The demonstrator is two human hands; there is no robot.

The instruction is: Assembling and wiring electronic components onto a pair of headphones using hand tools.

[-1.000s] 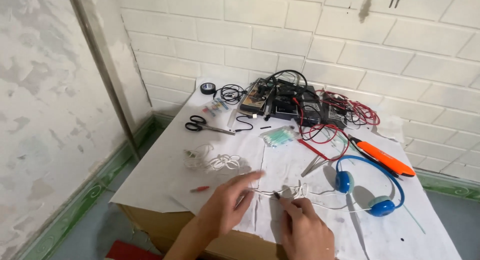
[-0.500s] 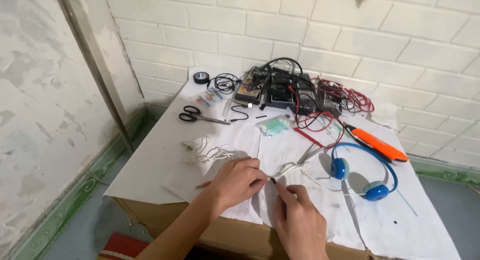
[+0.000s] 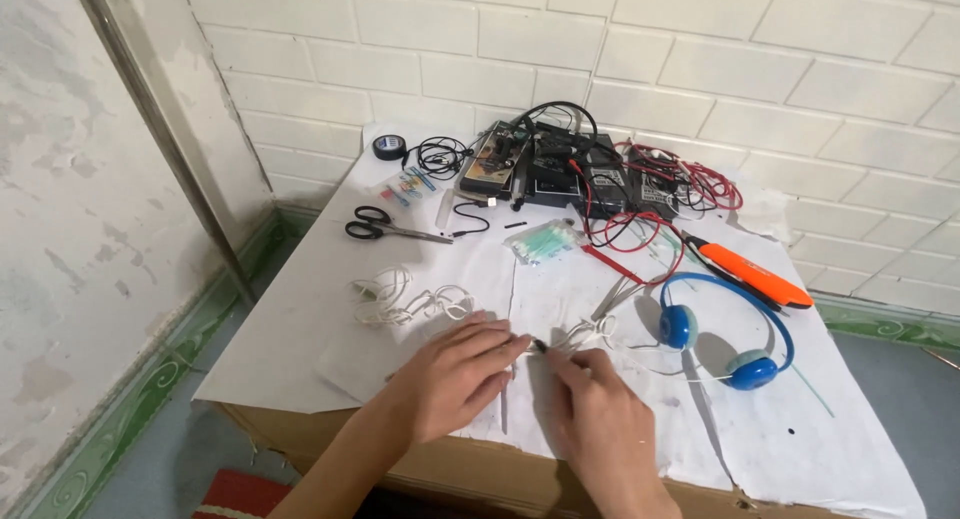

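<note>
My left hand (image 3: 455, 374) and my right hand (image 3: 600, 424) meet over the white paper sheets at the table's near edge. Between their fingertips they pinch a thin white cable (image 3: 585, 334) with a small dark tip (image 3: 540, 346). The cable runs back to a loose white bundle by the blue headphones (image 3: 725, 329). A second coil of white wire (image 3: 405, 297) lies just left of my left hand. Flat tweezers (image 3: 612, 297) rest behind the pinched cable.
Black-handled scissors (image 3: 375, 225), a roll of black tape (image 3: 390, 147), a packet of cotton swabs (image 3: 545, 243), an orange-handled tool (image 3: 755, 272) and a heap of black devices with red and black leads (image 3: 600, 174) fill the far side. A white brick wall stands behind.
The view has shifted slightly and the hands sit lower and closer together. Both hands have drawn together on the cable tip; the left fingers now reach toward the right hand.
</note>
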